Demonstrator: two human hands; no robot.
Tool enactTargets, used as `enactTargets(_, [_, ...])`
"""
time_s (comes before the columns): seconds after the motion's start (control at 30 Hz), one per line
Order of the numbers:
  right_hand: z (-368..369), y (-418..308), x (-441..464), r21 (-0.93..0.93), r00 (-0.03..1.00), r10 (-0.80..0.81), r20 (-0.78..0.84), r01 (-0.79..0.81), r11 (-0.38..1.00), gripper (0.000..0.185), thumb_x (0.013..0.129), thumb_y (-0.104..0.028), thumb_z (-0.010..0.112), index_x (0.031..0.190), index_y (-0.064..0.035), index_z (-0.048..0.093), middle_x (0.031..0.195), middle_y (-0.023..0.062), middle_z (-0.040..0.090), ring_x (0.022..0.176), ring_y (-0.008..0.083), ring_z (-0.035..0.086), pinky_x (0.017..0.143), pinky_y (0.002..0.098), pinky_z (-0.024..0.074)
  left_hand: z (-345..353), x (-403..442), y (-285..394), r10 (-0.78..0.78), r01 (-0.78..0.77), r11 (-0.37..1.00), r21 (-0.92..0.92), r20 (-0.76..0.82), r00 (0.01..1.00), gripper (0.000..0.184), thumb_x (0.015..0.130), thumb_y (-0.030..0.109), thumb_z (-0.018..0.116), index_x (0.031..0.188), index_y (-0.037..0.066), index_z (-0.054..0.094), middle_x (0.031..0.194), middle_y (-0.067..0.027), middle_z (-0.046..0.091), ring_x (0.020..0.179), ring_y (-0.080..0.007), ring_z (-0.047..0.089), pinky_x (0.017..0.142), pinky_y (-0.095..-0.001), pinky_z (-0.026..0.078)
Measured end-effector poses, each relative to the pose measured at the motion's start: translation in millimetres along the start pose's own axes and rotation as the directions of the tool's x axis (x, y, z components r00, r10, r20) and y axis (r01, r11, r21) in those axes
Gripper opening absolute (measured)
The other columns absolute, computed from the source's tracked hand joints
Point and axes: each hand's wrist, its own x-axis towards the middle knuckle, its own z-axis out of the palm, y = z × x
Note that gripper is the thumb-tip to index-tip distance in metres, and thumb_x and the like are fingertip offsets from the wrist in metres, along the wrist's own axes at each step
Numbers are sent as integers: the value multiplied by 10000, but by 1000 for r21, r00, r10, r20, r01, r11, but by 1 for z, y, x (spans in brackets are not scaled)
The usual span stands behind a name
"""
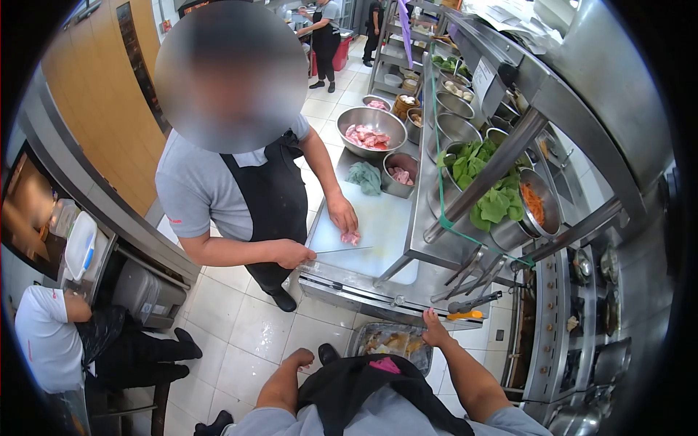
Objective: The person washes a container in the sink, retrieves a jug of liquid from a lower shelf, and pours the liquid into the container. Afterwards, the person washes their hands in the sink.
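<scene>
My left hand [299, 358] hangs low at my side above the tiled floor, its fingers loosely curled with nothing visible in them. My right hand [436, 328] is at the front edge of the steel counter [349, 292], fingers stretched out and nothing held. Whether it touches the edge I cannot tell. Closest to it are the tongs [474, 301] and an orange handle [465, 315]. Below, between my hands, a metal tray [392, 341] holds brownish scraps. Across the counter, a co-worker cuts a piece of meat [351, 238] with a knife [342, 251] on a white cutting board [374, 218].
A steel bowl [371, 115] of raw meat, a smaller meat container [399, 190] and a green cloth [365, 178] stand behind the board. Leafy greens [483, 178] and shredded carrot [533, 203] fill pans at right. A stove [544, 341] runs along the right; another person bends at left.
</scene>
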Motion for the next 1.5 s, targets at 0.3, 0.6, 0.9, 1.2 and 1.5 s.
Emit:
enactTargets(0.3, [-2,-1,1,-10,1000,4,16,-4,1000,846,729,-133,582,1449,89,198,1491,392,145,1412,504,144,1177,457,163,3,1,-12,5,-6,998,66,12,1000,255,883,199,482,960,42,667,979,-63,692,692,-165,691,496,-363,510])
enactTargets(0.6, [-7,-9,0,4,998,51,35,-51,999,840,729,-128,580,1449,91,205,1493,391,140,1411,507,142,1176,451,170,-4,4,-15,7,-6,998,56,-11,1000,247,882,198,482,946,38,660,959,-61,691,707,-159,690,495,-366,508])
enactTargets(0.9, [-2,-5,1,-12,998,60,28,-60,998,835,747,-142,578,1463,65,203,1514,359,127,1412,503,148,1173,454,183,4,3,-13,8,-7,1000,21,-6,1000,268,874,197,471,973,23,648,993,-69,683,734,-164,691,493,-364,512])
enactTargets(1.2, [1,-1,-3,37,999,25,21,-25,999,835,731,-136,563,1446,101,204,1490,400,125,1414,514,114,1176,462,155,4,16,-24,34,-35,994,99,11,999,261,862,192,484,961,26,659,959,-78,685,731,-183,684,516,-383,523])
enactTargets(1.5, [16,14,5,0,993,-66,-103,66,998,818,697,-180,595,1393,119,286,1451,398,223,1364,546,202,1148,534,190,0,5,-14,-13,13,999,38,-11,1000,281,896,185,441,1019,41,648,1034,-70,676,794,-166,681,541,-363,522])
